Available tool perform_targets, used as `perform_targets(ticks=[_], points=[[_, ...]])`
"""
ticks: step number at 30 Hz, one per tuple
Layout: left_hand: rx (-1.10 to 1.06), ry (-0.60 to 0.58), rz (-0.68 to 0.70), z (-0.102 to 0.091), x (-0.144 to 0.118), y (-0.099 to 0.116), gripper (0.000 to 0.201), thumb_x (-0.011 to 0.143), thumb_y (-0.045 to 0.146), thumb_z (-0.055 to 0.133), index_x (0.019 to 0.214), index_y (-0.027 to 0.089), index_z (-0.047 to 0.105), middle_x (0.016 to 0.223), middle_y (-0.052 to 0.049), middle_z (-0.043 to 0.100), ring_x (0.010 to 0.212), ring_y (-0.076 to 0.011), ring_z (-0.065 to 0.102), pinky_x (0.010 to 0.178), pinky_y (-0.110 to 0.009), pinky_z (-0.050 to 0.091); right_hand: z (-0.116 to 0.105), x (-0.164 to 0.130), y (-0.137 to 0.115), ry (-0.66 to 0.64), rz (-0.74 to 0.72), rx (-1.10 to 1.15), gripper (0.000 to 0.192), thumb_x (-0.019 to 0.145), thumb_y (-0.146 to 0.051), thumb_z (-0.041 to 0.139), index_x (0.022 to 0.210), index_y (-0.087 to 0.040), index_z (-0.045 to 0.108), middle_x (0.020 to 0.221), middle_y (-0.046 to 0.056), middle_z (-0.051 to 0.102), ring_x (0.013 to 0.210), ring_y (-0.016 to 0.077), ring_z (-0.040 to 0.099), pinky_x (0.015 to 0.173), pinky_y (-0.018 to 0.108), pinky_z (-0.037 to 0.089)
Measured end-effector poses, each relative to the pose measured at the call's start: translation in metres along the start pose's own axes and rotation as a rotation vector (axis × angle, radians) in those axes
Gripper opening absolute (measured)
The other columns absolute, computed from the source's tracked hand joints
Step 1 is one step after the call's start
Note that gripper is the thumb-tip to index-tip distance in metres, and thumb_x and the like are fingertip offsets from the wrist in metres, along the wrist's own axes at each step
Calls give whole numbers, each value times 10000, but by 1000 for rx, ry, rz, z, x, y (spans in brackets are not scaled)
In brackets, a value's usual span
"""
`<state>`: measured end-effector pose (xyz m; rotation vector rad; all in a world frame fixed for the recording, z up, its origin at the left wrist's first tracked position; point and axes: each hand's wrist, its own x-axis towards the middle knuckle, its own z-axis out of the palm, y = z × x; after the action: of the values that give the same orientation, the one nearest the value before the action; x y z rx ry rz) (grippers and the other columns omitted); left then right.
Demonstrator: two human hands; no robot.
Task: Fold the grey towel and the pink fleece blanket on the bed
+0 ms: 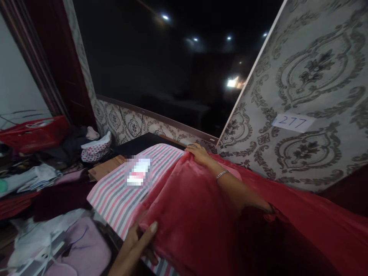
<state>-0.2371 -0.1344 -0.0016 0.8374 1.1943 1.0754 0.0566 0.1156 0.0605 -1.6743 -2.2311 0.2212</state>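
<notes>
A red plush cloth [195, 199] lies over the right part of a padded board with a pink, grey and white striped cover [109, 195], which looks like an ironing board. My left hand [136, 243] grips the cloth's near left edge, thumb on top and fingers partly hidden under the fabric. At the far edge of the board, my right hand [199, 155] is closed on the cloth's far corner; a bracelet is on that wrist. Between the hands the cloth's left edge runs across the stripes. A bright pixelated rectangle [139, 172] rests on the striped cover, its kind obscured.
Behind the board hangs a large dark screen [161, 61] on a patterned wall [310, 76] bearing a paper marked 277 [293, 122]. Piled clothes [40, 178], a red basket [36, 132] and a pink padded item [86, 249] with white cables lie to the left.
</notes>
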Motion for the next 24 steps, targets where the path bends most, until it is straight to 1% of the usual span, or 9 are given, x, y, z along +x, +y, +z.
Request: perform_targets(ticks=[2,4,6,9,12,15,17,19,24], points=[[34,12,35,0,-1,4,1008,613,738,796,1357,116,519,425,28,573,329,-187,566,347,-220,438,1,8,6,-5,83,184,694,747,27,442,1368,-225,623,1539,42,483,1469,253,314,1212,474,238],[73,11,90,1,-2,8,945,632,726,790,1329,139,540,459,16,605,331,-172,557,341,-210,421,4,15,10,-17,152,315,722,739,11,435,1419,-192,571,1510,70,516,1405,226,430,1189,406,306],[116,16,133,3,-1,13,863,626,690,813,1261,155,578,532,1,652,322,-144,530,329,-202,397,7,21,13,-28,196,371,727,741,-23,440,1444,-178,537,1490,88,535,1351,229,500,1145,390,380],[156,35,140,1,2,13,799,617,634,846,1208,156,601,612,-10,687,311,-111,488,337,-206,390,7,24,16,-49,239,467,681,740,-82,476,1405,-197,571,1480,79,545,1331,234,523,1105,378,431],[162,20,96,-6,6,6,821,623,656,832,1238,162,602,631,-14,692,358,-132,527,373,-230,428,4,25,20,-100,239,566,570,725,-126,527,1269,-228,661,1332,49,657,1217,215,605,1035,341,491],[155,-30,51,-12,9,-2,842,623,703,804,1245,168,617,645,-32,703,435,-173,591,409,-251,460,-1,24,22,-192,246,644,332,687,-156,602,987,-200,735,1013,49,751,955,219,690,897,336,557],[170,-63,6,-14,7,-4,862,666,719,765,1289,150,591,586,-31,683,417,-162,568,401,-234,429,-3,19,23,-249,261,690,163,674,-194,654,823,-182,717,842,51,742,793,219,684,799,346,574],[200,-72,-30,-13,3,-2,898,706,717,737,1348,122,541,506,-17,645,386,-143,532,390,-207,386,-7,12,24,-269,267,739,110,675,-238,691,768,-178,692,768,45,724,713,205,657,735,333,565],[140,-116,-54,-11,-4,1,935,679,718,749,1350,106,523,472,6,610,401,-156,564,384,-194,378,-29,-1,43,-150,232,868,280,748,-433,700,906,-203,672,823,33,728,731,185,643,721,307,539]])
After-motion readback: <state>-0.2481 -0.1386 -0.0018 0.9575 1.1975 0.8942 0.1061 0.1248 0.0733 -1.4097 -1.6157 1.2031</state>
